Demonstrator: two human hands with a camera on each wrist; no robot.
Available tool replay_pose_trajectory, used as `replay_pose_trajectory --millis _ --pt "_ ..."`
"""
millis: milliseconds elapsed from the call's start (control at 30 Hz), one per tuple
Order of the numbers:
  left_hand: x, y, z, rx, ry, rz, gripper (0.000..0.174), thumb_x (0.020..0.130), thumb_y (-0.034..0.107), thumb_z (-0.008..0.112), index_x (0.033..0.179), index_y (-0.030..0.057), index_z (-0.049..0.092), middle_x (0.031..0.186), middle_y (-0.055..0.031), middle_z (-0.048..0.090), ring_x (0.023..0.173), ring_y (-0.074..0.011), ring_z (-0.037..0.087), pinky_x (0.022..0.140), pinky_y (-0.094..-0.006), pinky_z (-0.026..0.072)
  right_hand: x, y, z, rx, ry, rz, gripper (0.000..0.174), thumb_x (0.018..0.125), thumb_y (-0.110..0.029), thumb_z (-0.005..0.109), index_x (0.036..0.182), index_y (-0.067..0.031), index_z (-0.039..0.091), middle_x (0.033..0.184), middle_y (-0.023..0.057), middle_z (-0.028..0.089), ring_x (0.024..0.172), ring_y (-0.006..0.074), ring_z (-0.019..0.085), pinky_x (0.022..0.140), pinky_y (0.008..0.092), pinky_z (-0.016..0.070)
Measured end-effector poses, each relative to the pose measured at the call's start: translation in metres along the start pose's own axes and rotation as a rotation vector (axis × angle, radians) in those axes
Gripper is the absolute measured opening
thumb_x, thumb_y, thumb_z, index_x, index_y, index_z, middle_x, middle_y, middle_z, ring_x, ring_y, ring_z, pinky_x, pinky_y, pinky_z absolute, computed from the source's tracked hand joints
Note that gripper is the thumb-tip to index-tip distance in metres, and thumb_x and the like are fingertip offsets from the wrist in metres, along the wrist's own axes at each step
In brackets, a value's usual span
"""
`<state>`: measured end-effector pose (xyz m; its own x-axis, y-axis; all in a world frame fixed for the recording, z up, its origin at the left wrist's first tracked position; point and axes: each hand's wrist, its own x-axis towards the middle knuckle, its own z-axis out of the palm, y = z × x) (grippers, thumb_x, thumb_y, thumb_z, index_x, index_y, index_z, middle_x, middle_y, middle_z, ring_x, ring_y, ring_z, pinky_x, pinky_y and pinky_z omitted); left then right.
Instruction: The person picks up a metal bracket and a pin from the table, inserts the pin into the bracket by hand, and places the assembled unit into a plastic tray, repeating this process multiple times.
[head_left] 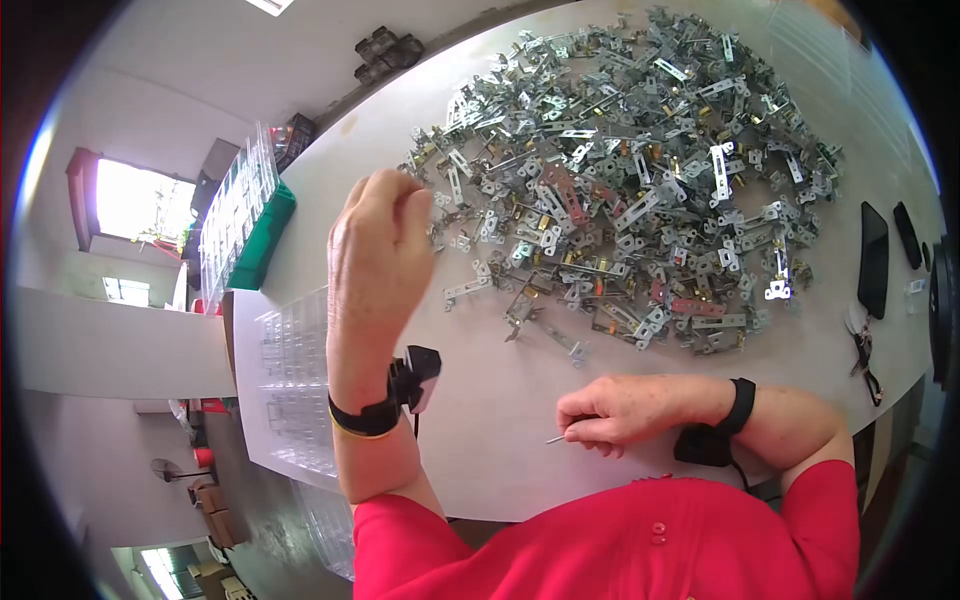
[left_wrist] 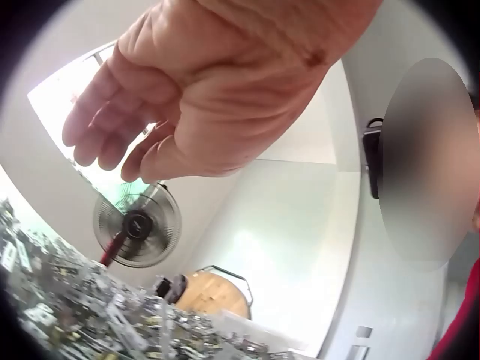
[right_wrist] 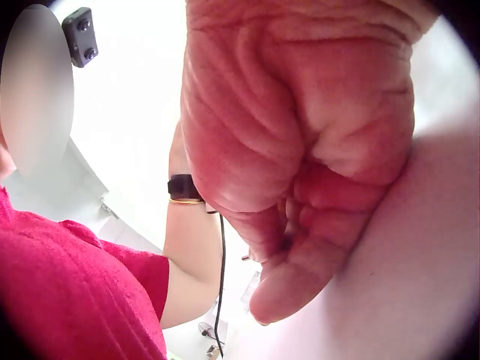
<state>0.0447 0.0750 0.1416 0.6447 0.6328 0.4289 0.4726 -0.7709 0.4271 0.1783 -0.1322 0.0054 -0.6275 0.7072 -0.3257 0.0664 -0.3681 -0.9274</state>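
Observation:
The left hand (head_left: 380, 260) is raised beside the left edge of a heap of metal parts (head_left: 620, 190), its fingers bent downward. In the left wrist view the left hand (left_wrist: 202, 90) has loosely bent fingers, thumb close to them, and no held part can be made out. Low over the table near the body, the right hand (head_left: 625, 410) pinches a thin metal rod (head_left: 555, 439) that points left; the rest of it is hidden in the fingers. In the right wrist view the curled right hand (right_wrist: 300, 150) hides most of the rod, with a small tip (right_wrist: 246, 258) showing.
Clear plastic trays (head_left: 295, 380) lie at the table's left, and a green bin (head_left: 262, 240) with clear trays stands behind them. At the right are a black phone (head_left: 873, 260) and a tool with dark handles (head_left: 866, 368). Cables run from both wrist cameras.

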Motion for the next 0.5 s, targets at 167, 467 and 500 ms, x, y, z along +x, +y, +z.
replay_pose_trajectory --millis 167,467,500 --pt "-0.004 -0.061 -0.010 0.311 -0.046 -0.182 0.013 0.093 0.010 0.062 0.095 -0.0030 0.065 0.094 -0.0222 0.066 0.088 -0.0397 0.064 0.081 -0.0448 0.0496 0.002 0.002 -0.002 -0.022 -0.012 0.013 0.019 0.104 -0.021 0.054 0.102 -0.0026 0.059 0.081 0.0040 0.066 0.068 0.0120 0.068 0.063 0.0282 0.0568" --pt "-0.023 -0.120 0.015 0.456 -0.206 -0.339 0.028 0.089 0.024 0.069 0.098 -0.0022 0.068 0.099 -0.0236 0.066 0.097 -0.0406 0.065 0.086 -0.0473 0.0506 0.000 -0.001 -0.002 -0.035 -0.015 0.015 0.019 0.103 -0.020 0.053 0.101 -0.0022 0.059 0.082 0.0066 0.066 0.068 0.0148 0.069 0.062 0.0300 0.0576" --pt "-0.024 -0.125 0.020 0.476 -0.227 -0.348 0.031 0.089 0.026 0.070 0.099 -0.0022 0.068 0.100 -0.0236 0.067 0.098 -0.0409 0.065 0.087 -0.0474 0.0507 0.000 -0.001 -0.002 -0.038 -0.014 0.015 0.019 0.103 -0.020 0.053 0.101 -0.0022 0.059 0.082 0.0066 0.066 0.068 0.0148 0.069 0.062 0.0300 0.0576"
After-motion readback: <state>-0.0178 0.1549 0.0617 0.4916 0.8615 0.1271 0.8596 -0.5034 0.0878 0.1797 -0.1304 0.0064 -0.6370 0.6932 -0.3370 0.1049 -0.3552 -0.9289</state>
